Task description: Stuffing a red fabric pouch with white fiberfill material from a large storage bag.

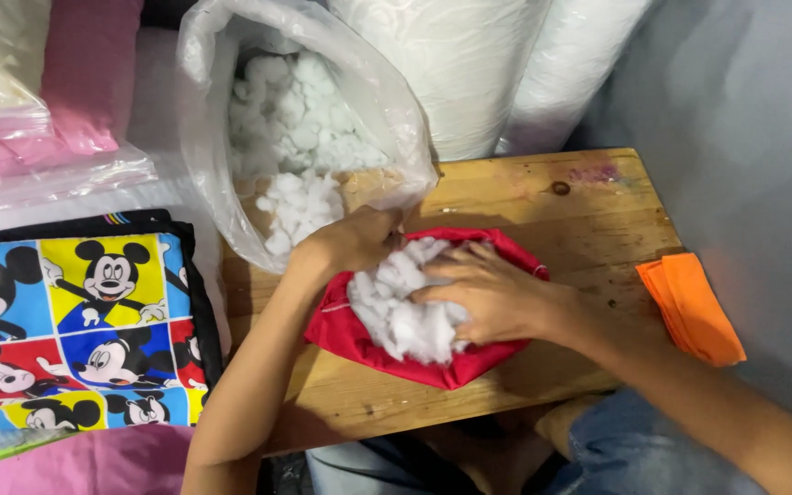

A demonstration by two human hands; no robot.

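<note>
While your right hand [492, 293] presses flat on the white stuffing [405, 312] in the red cover [359, 341], left hand [355, 240] gripping its mouth, loose tufts could spill beside the cover.

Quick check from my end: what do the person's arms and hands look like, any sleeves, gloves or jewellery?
Both forearms are bare, with no sleeves in view. The left hand and right hand wear no gloves, and no rings, watch or bracelets show. Blue denim covers the legs below.
</note>
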